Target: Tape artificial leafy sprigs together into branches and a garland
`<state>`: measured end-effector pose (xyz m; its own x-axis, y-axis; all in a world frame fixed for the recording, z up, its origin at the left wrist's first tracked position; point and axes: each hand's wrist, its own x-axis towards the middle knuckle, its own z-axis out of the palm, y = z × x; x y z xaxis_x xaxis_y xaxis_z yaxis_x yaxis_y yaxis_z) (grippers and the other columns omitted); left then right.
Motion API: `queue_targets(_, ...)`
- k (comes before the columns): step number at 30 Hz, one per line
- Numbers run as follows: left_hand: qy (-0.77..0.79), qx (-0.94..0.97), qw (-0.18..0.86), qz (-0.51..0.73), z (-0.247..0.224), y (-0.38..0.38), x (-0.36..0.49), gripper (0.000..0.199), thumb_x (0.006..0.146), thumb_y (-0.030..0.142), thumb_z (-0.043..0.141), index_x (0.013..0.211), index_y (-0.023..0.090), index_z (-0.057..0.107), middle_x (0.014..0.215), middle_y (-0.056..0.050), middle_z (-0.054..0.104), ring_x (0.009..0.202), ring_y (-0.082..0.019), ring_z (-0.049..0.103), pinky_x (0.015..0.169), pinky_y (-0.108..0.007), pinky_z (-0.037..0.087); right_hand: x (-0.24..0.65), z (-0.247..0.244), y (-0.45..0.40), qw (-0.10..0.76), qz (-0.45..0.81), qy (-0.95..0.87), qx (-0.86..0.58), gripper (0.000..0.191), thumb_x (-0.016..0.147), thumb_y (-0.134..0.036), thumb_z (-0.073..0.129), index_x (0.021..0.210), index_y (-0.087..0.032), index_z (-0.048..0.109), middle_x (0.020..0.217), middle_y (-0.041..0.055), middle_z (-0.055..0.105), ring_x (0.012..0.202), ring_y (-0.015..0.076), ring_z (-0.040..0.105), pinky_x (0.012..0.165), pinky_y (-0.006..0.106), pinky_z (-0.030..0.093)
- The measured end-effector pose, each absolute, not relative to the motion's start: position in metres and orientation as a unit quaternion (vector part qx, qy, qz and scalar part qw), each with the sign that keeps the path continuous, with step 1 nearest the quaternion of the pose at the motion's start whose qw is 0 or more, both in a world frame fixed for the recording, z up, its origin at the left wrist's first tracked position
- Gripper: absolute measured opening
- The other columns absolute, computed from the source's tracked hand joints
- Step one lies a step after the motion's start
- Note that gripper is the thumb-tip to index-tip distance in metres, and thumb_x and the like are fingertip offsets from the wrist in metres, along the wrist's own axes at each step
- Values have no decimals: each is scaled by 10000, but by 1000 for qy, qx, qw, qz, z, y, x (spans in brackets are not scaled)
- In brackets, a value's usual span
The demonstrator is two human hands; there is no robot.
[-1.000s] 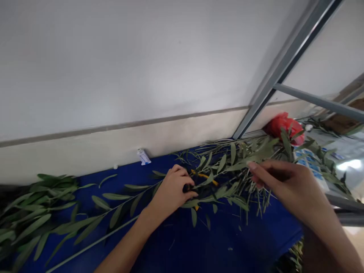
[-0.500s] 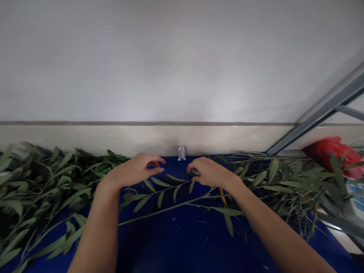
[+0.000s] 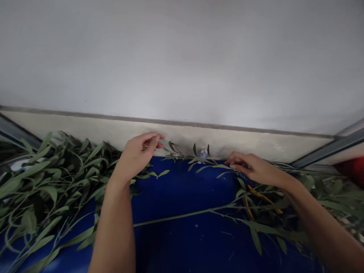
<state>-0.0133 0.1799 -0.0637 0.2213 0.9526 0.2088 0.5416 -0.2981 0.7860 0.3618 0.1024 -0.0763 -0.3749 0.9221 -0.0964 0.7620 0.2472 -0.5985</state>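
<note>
My right hand (image 3: 253, 167) is closed, thumb and fingers pinching a thin leafy sprig (image 3: 199, 159) that stretches left along the back edge of the blue tabletop (image 3: 182, 250). My left hand (image 3: 139, 153) is raised in front of the wall strip, thumb and forefinger pressed together close to the sprig's far left leaves. Whether anything is between those fingertips is hard to see. Below both hands a longer leafy branch (image 3: 182, 217) lies across the blue surface. Beside my right wrist, partly under leaves, is a tool with yellow-orange handles (image 3: 248, 208).
A heap of leafy branches (image 3: 57, 182) covers the left side, and more foliage (image 3: 335, 201) lies at the right. Behind the sprig stands a small blue-and-white object (image 3: 203, 153) against the wall (image 3: 182, 68). Grey metal bars (image 3: 327, 151) and something red (image 3: 352, 170) are at the right.
The hands have moved apart, left hand rising and right hand shifting right. The sprig has lifted off the tabletop to its back edge, now in my right fingers. The view has swung left.
</note>
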Motion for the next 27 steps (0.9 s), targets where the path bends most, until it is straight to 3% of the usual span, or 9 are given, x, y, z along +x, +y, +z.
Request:
queue_targets(2,524,711,296,365,-70,185,-9,373,1002,480,521,1129,204,737,963,-73,785,920,-236,728,843,-318,561,370,-69,97,170,353,-740,-547,153,989,-379,542,1008,-249,620,980,69,739,874,238,670,740,355,508)
queue_targets(4,509,722,323,340,-75,187,-2,384,1004,496,513,1120,211,743,959,-70,789,909,-235,734,851,-328,562,372,-67,93,168,382,-723,-550,179,983,-416,551,989,-248,611,897,47,726,795,223,646,701,349,501)
queue_targets(10,451,777,357,256,-76,184,14,385,972,538,565,1119,239,757,1113,-64,791,1001,-256,740,870,-343,574,359,-77,98,102,380,-756,-523,85,960,-294,557,996,-249,620,835,29,694,705,198,594,620,312,453)
queue_targets(14,485,762,311,295,-64,178,12,387,961,532,585,1111,217,752,1015,-67,803,939,-254,748,837,-343,580,348,-78,100,72,267,-798,-535,379,873,-114,559,1212,-244,671,874,63,706,789,228,629,648,315,452)
queue_targets(17,518,732,252,365,-47,166,9,316,951,463,623,1066,200,758,918,-51,795,877,-230,739,839,-351,579,344,-70,99,61,198,-819,-535,315,837,-57,541,1012,-216,749,773,62,698,723,216,627,620,312,417)
queue_targets(19,520,692,197,459,-33,155,9,252,956,389,633,1052,188,750,924,-27,777,855,-196,721,831,-349,572,344,-62,97,63,231,-818,-523,245,877,-86,533,882,-219,738,752,37,713,657,186,633,594,300,414)
queue_targets(24,468,519,66,712,-19,146,13,235,999,335,556,1114,182,692,1073,28,731,731,-97,630,711,-337,514,352,-47,90,198,292,-772,-529,155,954,-335,619,929,-235,735,871,27,771,738,195,703,617,297,500)
queue_targets(27,460,522,80,714,-36,163,18,196,928,160,520,1022,162,691,929,-6,735,621,-88,603,601,-280,485,355,-49,93,347,273,-711,-548,170,869,-395,750,911,-229,748,940,45,783,810,217,742,715,317,576)
